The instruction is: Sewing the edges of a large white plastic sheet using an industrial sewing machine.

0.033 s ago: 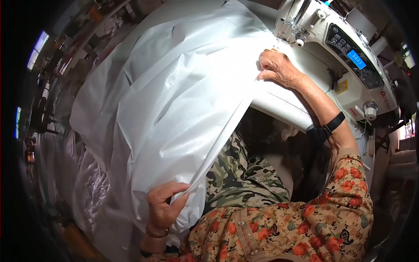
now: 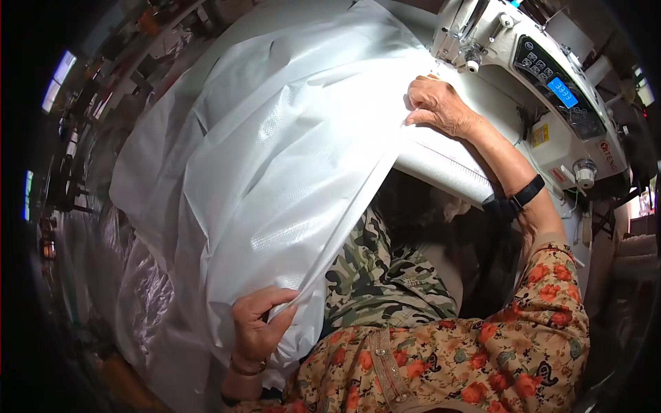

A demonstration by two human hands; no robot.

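A large sheet of shiny white plastic-like fabric point(image 2: 275, 179) spreads over the work surface and drapes down across my lap. Its edge, folded into a narrow strip, runs taut between my two hands. At the near end, my left hand point(image 2: 260, 323) pinches that edge between thumb and fingers. My right hand point(image 2: 437, 107) is closed on the far end of the edge, just in front of the needle area of a white sewing machine point(image 2: 461, 45). Bright light washes out the fabric there, so the needle and presser foot are hard to make out.
A control panel with a blue display point(image 2: 562, 93) sits on the machine's arm at upper right. The white table edge with a ruler scale point(image 2: 454, 162) passes under my right forearm. Crumpled clear plastic point(image 2: 148, 296) hangs at the left.
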